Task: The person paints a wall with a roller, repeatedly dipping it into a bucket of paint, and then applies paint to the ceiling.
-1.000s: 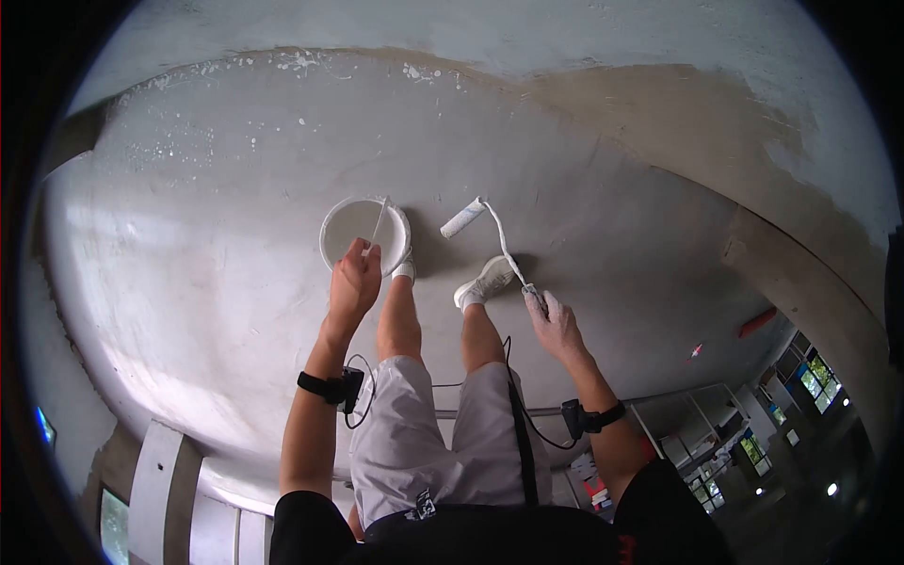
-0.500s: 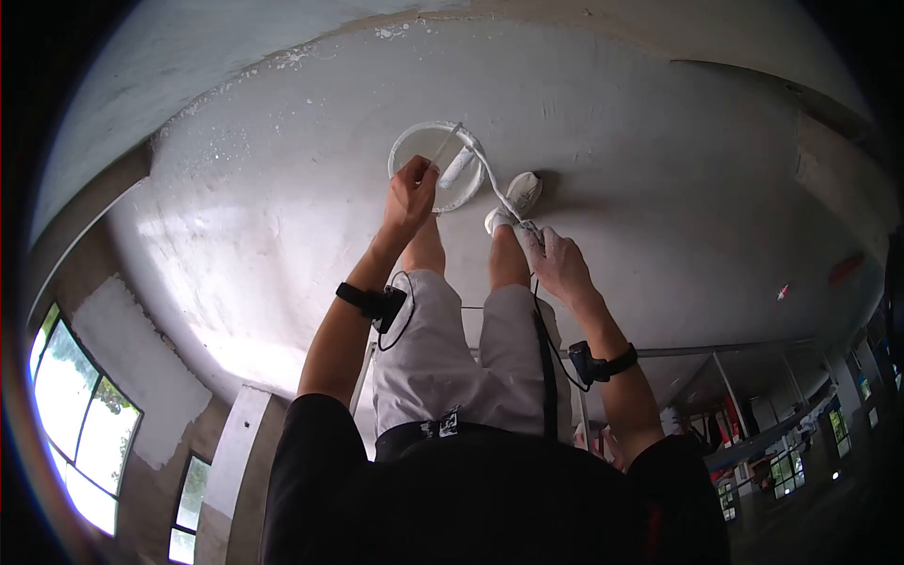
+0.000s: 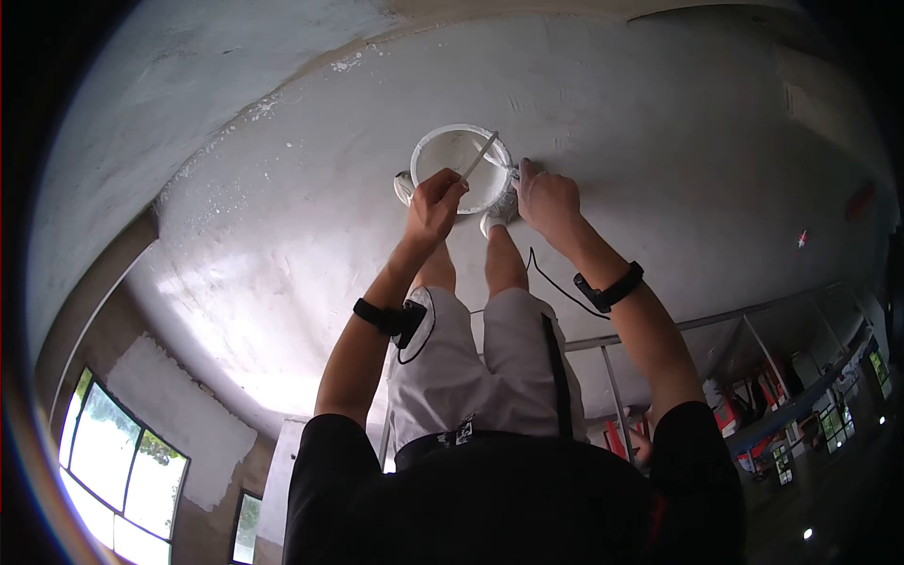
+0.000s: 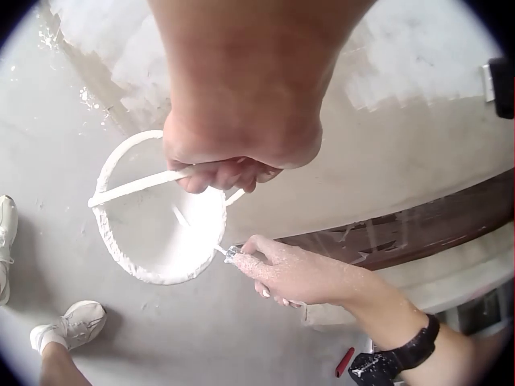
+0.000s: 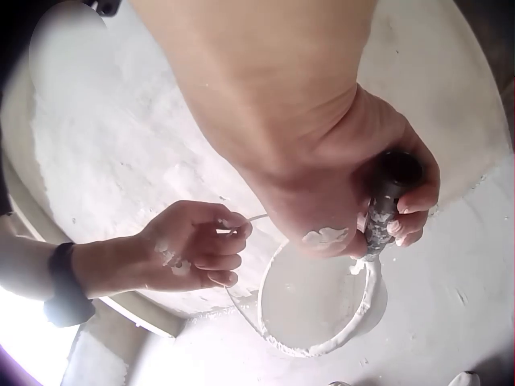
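My left hand (image 3: 433,209) grips the white bail handle (image 4: 141,187) of a round white paint bucket (image 3: 444,151), fingers curled under the bail. The bucket's rim (image 4: 113,256) is thick with white paint. To its right, my right hand (image 3: 551,201) holds the dark, paint-spattered handle (image 5: 381,225) of a paint roller. The roller's paint-coated frame (image 5: 372,293) reaches over the rim into the bucket. Its roller sleeve is largely hidden in the bucket. White paint marks the back of my right hand (image 4: 302,273).
White shoes (image 4: 80,323) stand below the bucket on a grey floor (image 3: 301,235) flecked with white. A partly coated wall (image 3: 169,104) curves along the far left. A metal rail (image 3: 734,315) runs behind on the right, and a window (image 3: 118,461) is at lower left.
My right hand has brought the roller leftward from over the floor into the bucket, and hand and bucket are now close together. The head view has shifted, and the feet have stepped.
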Available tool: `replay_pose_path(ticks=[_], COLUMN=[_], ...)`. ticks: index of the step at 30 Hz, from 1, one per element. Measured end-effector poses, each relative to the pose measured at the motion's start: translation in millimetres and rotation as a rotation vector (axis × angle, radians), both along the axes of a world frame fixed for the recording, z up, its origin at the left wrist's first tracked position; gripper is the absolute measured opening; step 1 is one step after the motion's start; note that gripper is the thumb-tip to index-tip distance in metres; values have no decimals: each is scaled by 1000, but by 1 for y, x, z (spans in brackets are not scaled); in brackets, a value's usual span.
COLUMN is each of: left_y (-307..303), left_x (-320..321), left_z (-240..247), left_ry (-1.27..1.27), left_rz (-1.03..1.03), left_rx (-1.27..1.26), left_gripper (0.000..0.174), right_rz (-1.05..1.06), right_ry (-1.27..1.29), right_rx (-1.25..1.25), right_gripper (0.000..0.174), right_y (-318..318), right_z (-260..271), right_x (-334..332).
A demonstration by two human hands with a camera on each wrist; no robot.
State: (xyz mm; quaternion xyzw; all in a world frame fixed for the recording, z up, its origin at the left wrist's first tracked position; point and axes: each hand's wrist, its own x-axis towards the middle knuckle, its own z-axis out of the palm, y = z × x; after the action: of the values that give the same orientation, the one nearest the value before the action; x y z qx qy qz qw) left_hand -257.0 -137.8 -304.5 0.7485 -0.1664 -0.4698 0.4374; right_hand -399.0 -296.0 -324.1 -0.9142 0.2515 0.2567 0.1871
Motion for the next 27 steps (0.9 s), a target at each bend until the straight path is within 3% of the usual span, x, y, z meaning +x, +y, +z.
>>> replay_pose_path(ticks=[5, 7, 10, 16, 22, 27], left_y=[-8, -10, -8, 5, 25, 31], left_x=[5, 7, 6, -7, 10, 14], left_z=[7, 7, -2, -2, -23, -39], left_ry=[22, -110, 20, -18, -63, -170], left_rz=[25, -6, 47, 115, 237, 218], left_rx=[-14, -155, -66, -68, -15, -105], left_gripper=[24, 24, 23, 23, 23, 25], right_rz=[41, 46, 102, 21, 56, -54], right_ry=[38, 60, 68, -43, -93, -114], right_rx=[-146, -179, -242, -142, -67, -8], right_gripper=[24, 24, 22, 13, 21, 22], right_y=[12, 22, 33, 47, 59, 57], right_z=[2, 5, 4, 4, -9, 34], right_x=[13, 19, 28, 45, 40, 30])
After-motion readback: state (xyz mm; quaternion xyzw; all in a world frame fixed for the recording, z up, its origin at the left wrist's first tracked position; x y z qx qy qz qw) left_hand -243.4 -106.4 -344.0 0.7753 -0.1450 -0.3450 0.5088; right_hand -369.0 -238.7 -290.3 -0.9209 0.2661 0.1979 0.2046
